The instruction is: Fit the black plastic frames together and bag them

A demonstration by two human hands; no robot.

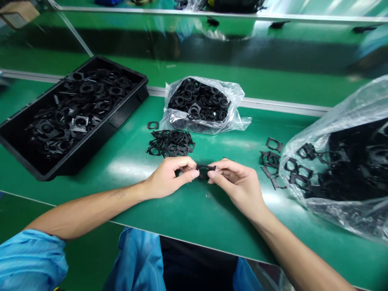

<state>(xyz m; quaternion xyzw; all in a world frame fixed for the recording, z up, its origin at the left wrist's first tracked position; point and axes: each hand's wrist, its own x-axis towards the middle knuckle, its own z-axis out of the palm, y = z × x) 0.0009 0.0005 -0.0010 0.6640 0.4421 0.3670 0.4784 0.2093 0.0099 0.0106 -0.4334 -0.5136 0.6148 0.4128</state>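
Note:
Both my hands meet over the green table and pinch one small black plastic frame part between them. My left hand grips its left side with thumb and fingers closed. My right hand grips its right side the same way. Just beyond my hands lies a small loose pile of black frame parts, with a single part lying apart at its upper left.
A black tray full of black parts sits at the left. A clear bag of parts lies behind the pile. A larger clear bag spills parts at the right. A metal rail crosses behind.

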